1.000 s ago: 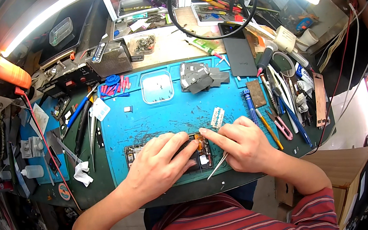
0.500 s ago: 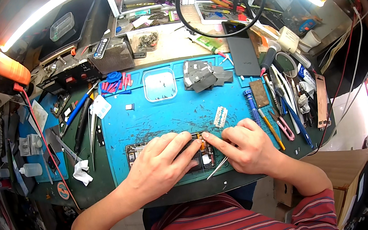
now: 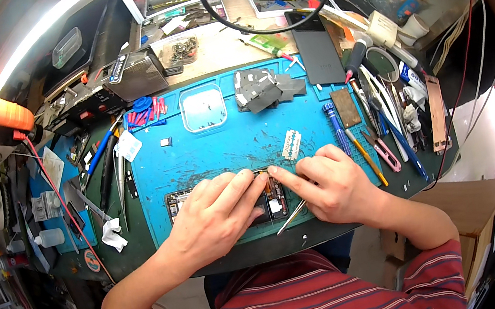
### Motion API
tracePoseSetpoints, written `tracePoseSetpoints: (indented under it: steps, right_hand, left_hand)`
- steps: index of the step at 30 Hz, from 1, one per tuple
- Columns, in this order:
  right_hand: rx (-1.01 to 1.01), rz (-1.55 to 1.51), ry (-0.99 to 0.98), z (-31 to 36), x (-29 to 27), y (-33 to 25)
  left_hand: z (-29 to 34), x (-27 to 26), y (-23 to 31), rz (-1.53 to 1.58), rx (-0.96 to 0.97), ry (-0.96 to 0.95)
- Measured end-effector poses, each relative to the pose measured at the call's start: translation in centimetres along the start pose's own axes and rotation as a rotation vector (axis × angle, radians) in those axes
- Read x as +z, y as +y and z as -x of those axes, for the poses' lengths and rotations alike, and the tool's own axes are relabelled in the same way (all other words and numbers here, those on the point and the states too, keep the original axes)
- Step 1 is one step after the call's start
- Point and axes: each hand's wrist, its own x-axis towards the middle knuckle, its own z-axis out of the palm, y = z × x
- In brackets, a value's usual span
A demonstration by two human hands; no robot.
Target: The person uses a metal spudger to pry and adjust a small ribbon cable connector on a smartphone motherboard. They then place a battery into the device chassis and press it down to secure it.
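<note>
An opened phone (image 3: 275,200) lies face down near the front edge of the blue work mat (image 3: 226,145), its inner boards showing. My left hand (image 3: 215,214) lies flat over the phone's left and middle part, fingertips pressing near the top edge. My right hand (image 3: 330,183) rests at the phone's right end, its index finger touching the same spot, and holds metal tweezers (image 3: 291,217) that point down and left. Most of the phone is hidden under both hands.
A clear parts tray (image 3: 203,108) and dark metal shields (image 3: 266,87) sit at the mat's far side. Screwdrivers, cutters and pens (image 3: 382,146) lie to the right, tweezers and tools (image 3: 111,169) to the left. A black slab (image 3: 317,56) and cluttered shelves stand behind.
Both hands stay on the phone; the fingertips have shifted slightly along its top edge. Nothing else has moved.
</note>
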Motion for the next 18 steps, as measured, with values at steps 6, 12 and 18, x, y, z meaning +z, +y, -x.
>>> tracePoseSetpoints:
  steps: [6,12,18]
  right_hand:
    - [0.003,-0.043,0.069,0.79,0.42,0.31]
    - [0.015,-0.064,0.074,0.95,0.52,0.34]
    - [0.013,-0.068,0.068,0.99,0.58,0.32]
  left_hand:
    - [-0.28,-0.05,0.03,-0.024,0.016,-0.034]
    - [-0.26,-0.09,-0.03,-0.014,0.012,-0.045]
    - [-0.35,-0.17,-0.01,0.003,-0.007,-0.045]
